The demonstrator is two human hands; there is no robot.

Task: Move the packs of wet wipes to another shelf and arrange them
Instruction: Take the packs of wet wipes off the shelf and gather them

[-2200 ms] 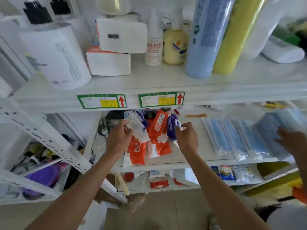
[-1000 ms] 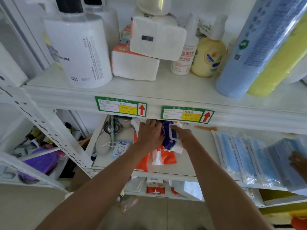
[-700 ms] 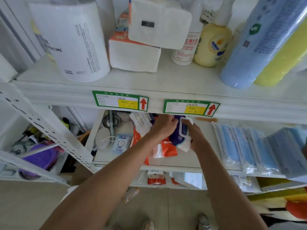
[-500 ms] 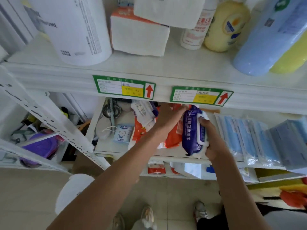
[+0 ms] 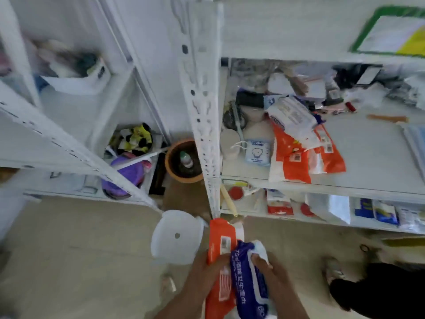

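Note:
Low in the view, away from the shelves, my left hand [image 5: 204,270] grips an orange pack of wet wipes [image 5: 220,245]. My right hand [image 5: 269,275] grips a purple-blue pack of wet wipes [image 5: 243,279], pressed against the orange one. On the middle shelf [image 5: 368,180] several orange packs [image 5: 296,160] lie in a loose pile, with a white pack [image 5: 292,116] on top. A small pale-blue pack [image 5: 257,153] lies to their left.
A perforated white upright post [image 5: 202,116] stands between two shelf units. A white plastic stool [image 5: 177,236] stands on the floor below, and a brown pot [image 5: 184,160] behind it. The lower shelf [image 5: 299,217] holds small packets. Another person's dark clothing [image 5: 379,288] is at bottom right.
Both hands have pulled back out of the middle shelf and come down low, the left one holding an orange pack and the right the purple-blue pack. The view has swung left and downward.

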